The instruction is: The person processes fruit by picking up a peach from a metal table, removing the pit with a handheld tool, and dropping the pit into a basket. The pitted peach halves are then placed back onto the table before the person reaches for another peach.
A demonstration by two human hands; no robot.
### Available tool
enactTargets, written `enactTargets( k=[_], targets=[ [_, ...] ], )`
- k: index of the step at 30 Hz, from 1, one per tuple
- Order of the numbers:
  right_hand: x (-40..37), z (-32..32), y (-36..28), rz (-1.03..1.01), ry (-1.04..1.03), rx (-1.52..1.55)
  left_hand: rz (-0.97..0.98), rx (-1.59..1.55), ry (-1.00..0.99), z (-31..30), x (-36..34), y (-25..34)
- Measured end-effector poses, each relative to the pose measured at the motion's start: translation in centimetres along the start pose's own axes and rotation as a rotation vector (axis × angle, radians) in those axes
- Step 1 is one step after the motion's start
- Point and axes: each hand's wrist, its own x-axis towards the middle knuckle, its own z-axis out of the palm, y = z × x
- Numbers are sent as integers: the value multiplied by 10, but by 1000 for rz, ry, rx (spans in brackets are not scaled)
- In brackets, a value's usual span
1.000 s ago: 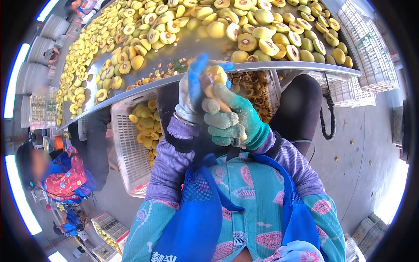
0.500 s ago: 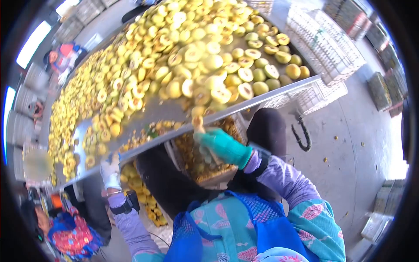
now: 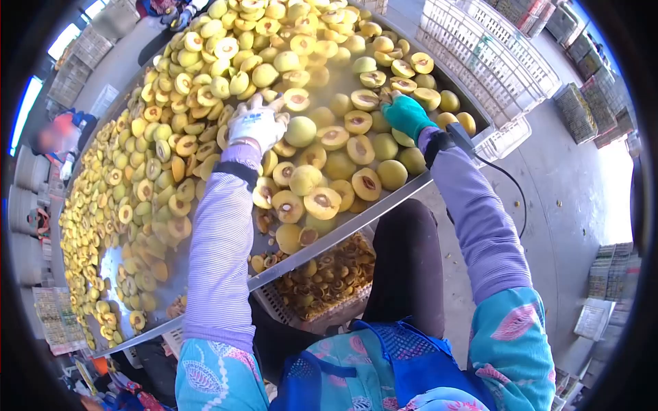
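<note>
Over the steel surface, gloved hands were out among halved peaches: left hand spread open on them, right hand curled, grip unclear; selecting seemed underway, needing fingers closed round one

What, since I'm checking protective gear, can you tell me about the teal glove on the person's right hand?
The teal glove looks like coated knit fabric and covers the whole right hand down to the wrist. There it meets a black band and the lilac sleeve. It is stretched forward over the metal table with its back up. The fingers curl down among the peach halves and touch them. Whether they grip one cannot be told.
</note>
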Motion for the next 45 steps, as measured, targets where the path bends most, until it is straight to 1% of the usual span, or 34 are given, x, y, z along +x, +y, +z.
enactTargets(
  k=[1, 2, 3, 4, 7, 8, 11, 12, 13, 15, 16, 17, 18, 19, 20, 21, 22, 23, 25, 26, 27, 29, 30, 31, 33, 34, 37, 38, 39, 41, 42, 43, 45],
  targets=[
    [-4, 4, -2, -31, -23, -5, 28, 30, -8, 3, -2, -4],
    [-9, 7, -6, -61, -49, -3, 63, 31, -71, 3, -4, -13],
    [-14, 6, -17, -99, -70, 2, 79, 63, -72, 7, -14, -22],
    [-24, -2, -39, -22, -121, 68, 66, 53, -90, 6, -26, -30],
    [-56, 16, -89, -136, -151, 162, 26, 63, -135, 6, -70, -55],
    [-62, 30, -109, -82, -179, 144, 11, 75, -151, 7, -87, -64],
    [-88, 54, -173, -159, -292, 286, -3, 30, -161, 4, -146, -95],
    [-94, 67, -190, -140, -301, 296, -37, -13, -134, 12, -164, -107],
    [-97, 81, -202, -190, -295, 328, -63, -42, -137, 10, -181, -117],
    [-105, 100, -219, -277, -288, 383, -24, -82, -129, 18, -203, -151],
    [-112, 89, -235, -338, -359, 266, -35, -173, -137, 13, -214, -163],
    [-122, 76, -247, -411, -323, 222, -41, -263, -141, 8, -225, -173],
    [-135, 55, -261, -483, -274, 176, -111, -440, -24, 7, -240, -178],
    [-143, 44, -271, -553, -223, 121, -163, -394, 13, -4, -255, -176],
    [-135, 54, -279, -292, -212, 147, -217, -355, 48, -16, -270, -171],
    [-139, 44, -281, -281, -192, 269, -273, -320, 85, -23, -284, -165],
    [-147, 29, -281, -272, -176, 390, -373, -604, 31, -23, -294, -157],
    [-156, 19, -277, -260, -170, 508, -353, -565, -67, -27, -303, -145],
    [-186, 3, -271, -304, -274, 673, -278, -279, -55, -12, -316, -114],
    [-208, -9, -268, -269, -343, 739, -309, -181, -34, 3, -315, -102],
    [-230, -6, -254, -387, -434, 809, -315, -233, -10, 6, -314, -99],
    [-276, -29, -257, -174, -639, 980, -321, -321, 26, 10, -315, -98],
    [-298, -40, -259, -52, -723, 1054, -301, -376, 87, 13, -317, -97],
    [-316, -20, -252, -68, -656, 1097, -270, -418, 121, 20, -317, -100],
    [-338, 0, -239, -171, -553, 1048, -202, -506, 184, 31, -315, -107],
    [-347, 7, -233, -204, -511, 1031, -333, -583, 70, 12, -319, -96],
    [-355, 12, -229, -233, -449, 1040, -335, -927, 406, 41, -328, -103],
    [-355, 7, -230, -244, -428, 1035, -217, -959, 610, 56, -328, -109],
    [-356, 1, -233, -245, -428, 1054, -281, -1243, 558, 55, -335, -107],
    [-358, -10, -242, -239, -440, 1117, -350, -1527, 557, 28, -355, -79],
    [-357, -11, -248, -233, -450, 1162, -335, -1677, 509, 41, -360, -79],
    [-357, -5, -254, -270, -361, 1211, -136, -1339, 620, 46, -365, -74],
    [-354, 7, -262, -338, -179, 1301, 234, -636, 766, 54, -372, -61]
  ],
)
